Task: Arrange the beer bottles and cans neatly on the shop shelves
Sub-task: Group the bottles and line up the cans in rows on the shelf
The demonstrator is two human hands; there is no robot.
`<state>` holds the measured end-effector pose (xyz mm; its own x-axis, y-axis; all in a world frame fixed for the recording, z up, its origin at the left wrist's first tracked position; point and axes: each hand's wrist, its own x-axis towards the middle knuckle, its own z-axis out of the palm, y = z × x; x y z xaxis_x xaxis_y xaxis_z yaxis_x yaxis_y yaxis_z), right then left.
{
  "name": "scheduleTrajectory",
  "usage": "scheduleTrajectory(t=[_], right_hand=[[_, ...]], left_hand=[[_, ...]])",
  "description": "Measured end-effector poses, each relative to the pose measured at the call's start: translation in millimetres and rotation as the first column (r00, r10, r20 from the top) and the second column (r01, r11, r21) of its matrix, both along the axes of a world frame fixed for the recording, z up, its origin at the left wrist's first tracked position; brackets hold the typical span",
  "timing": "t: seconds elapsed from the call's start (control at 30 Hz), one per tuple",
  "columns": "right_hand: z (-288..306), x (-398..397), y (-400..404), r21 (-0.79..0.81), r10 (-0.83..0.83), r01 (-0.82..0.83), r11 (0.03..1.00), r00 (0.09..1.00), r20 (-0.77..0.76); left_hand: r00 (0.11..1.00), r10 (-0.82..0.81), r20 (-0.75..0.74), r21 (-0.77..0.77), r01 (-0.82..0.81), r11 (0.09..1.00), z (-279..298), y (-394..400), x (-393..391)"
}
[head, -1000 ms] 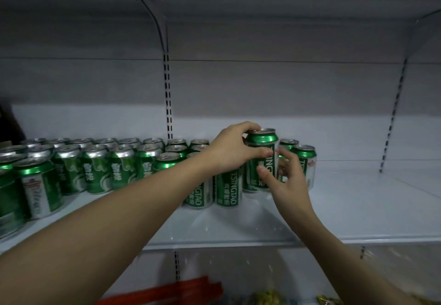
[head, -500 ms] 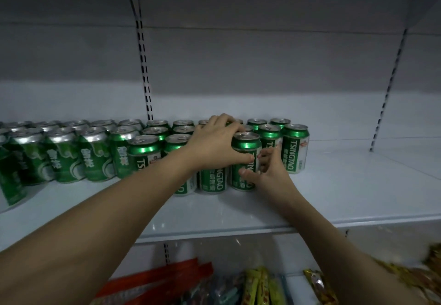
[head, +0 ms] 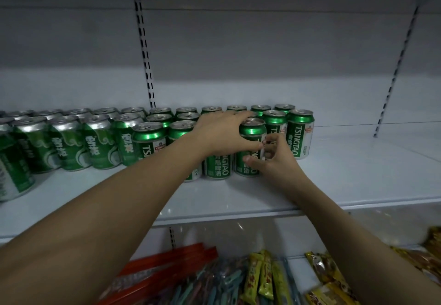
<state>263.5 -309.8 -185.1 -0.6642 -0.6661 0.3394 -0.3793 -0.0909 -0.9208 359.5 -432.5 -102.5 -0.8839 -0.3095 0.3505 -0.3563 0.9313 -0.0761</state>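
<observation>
1. Far left to mid frame: rows of green cans (head: 71,142) w/ Chinese script, upright on white shelf (head: 238,197), several deep.
2. Center-left: Tsingtao cans (head: 149,141) begin, front row tight beside the other brand.
3. Center: left hand (head: 222,135) reaches in from lower left, draped over the can tops, thumb pressed on side of front can (head: 251,147); fingers curled, loosely closed on it.
4. Just right: right hand (head: 274,159) pinches same can low on its right side, thumb in front, fingers behind. Can stands on shelf, upright.
5. Right of that: end can (head: 300,132); shelf bare beyond.
6. Step, my read: seating/squaring front can into row. Next: let go w/o tipping it, label facing out, then fetch more stock.
</observation>
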Motion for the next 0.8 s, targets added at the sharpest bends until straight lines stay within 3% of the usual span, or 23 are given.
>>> scheduleTrajectory(t=[0.1, 0.23, 0.43, 0.63, 0.8], right_hand=[[0, 1, 0, -0.018, 0.012, -0.012, 1.000, 1.000, 0.016], [3, 1, -1, -0.009, 0.019, -0.019, 1.000, 1.000, 0.020], [2, 2, 1, 0.034, 0.010, -0.010, 0.999, 1.000, -0.006], [2, 8, 0, 0.095, -0.015, 0.020, 0.995, 0.998, -0.053], [2, 17, 4, 0.089, -0.016, 0.026, 0.996, 0.994, -0.112]], left_hand=[[0.998, -0.060, -0.009, 0.025, 0.060, 0.998, 6, 2, 9], [0.987, -0.033, -0.155, -0.010, 0.031, 0.999, 19, -11, 42], [0.981, 0.188, -0.049, -0.057, -0.190, 0.980, 10, -42, 88], [0.965, 0.220, -0.140, -0.103, -0.235, 0.967, -4, -37, 86], [0.977, 0.168, -0.132, -0.005, -0.171, 0.985, 0, -36, 87]])
